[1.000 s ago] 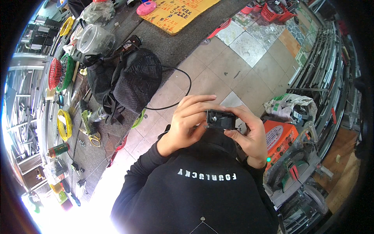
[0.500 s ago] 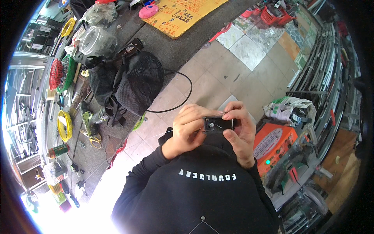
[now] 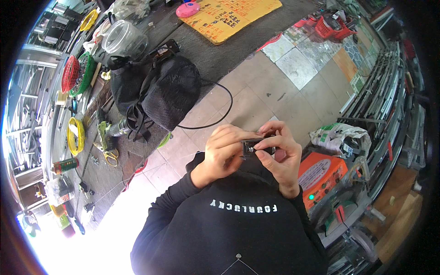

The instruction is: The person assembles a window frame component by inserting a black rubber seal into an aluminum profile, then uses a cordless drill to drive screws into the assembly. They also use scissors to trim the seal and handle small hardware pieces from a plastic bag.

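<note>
In the head view, both hands are meeting in front of the chest, above the black sleeves of a soft knitted sweater [image 3: 238, 229]. The left hand [image 3: 224, 153] is curling its fingers around a small black device [image 3: 256, 147], and the right hand [image 3: 279, 158] is closing on the same device from the other side, its thumb pressing on the top edge. The device is looking like a short, boxy piece of hard dark plastic with a small shiny part on its face; most of it is hiding under the fingers, so I cannot tell its full shape. It is staying between the two hands, over the tiled floor [image 3: 256, 96], which is showing smooth beige squares with dark joints.

To the left, a black mesh bag [image 3: 172, 91] with a rough woven surface is lying on the floor, and a thin black cable [image 3: 224, 107] is bending in a loop beside it. Near the bag, a clear round plastic jar [image 3: 123, 41] is standing. A yellow printed board [image 3: 233, 16] is lying flat at the top. On the right, an orange boxy machine [image 3: 321, 176] with a green light is sitting just beside the right forearm, and a crumpled white plastic bag [image 3: 341, 137] is resting above it.
</note>
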Demonstrator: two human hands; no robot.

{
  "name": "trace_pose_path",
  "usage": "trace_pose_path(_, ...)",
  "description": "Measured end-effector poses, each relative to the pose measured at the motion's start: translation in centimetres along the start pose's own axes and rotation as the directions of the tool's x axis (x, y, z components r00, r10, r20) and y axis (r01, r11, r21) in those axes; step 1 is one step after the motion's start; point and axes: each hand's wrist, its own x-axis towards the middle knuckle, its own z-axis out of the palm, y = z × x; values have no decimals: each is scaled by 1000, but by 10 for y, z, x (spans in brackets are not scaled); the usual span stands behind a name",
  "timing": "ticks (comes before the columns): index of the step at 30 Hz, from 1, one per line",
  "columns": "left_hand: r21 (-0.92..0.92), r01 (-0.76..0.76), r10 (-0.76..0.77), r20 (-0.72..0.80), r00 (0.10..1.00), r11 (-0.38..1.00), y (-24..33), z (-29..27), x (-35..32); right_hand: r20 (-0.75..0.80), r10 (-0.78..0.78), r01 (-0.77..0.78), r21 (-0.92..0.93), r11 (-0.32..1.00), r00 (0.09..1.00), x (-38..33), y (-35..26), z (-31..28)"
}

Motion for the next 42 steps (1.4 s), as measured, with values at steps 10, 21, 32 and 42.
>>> trace_pose_path(10,92,69,-59,-115,992,993,8,-7,-20,136,40,-52,84,995,990,9,8,9)
trace_pose_path(21,138,132,-108,-166,980,982,14,-17,-29,357,-9,-45,144,988,934,27,19,3)
trace_pose_path(32,129,144,-129,-120,984,981,10,-22,-32,449,-114,185,-117,976,886,39,7,-3)
trace_pose_path(42,135,156,-142,-108,984,978,7,-20,-33,221,-19,1,84,996,975,16,25,21)
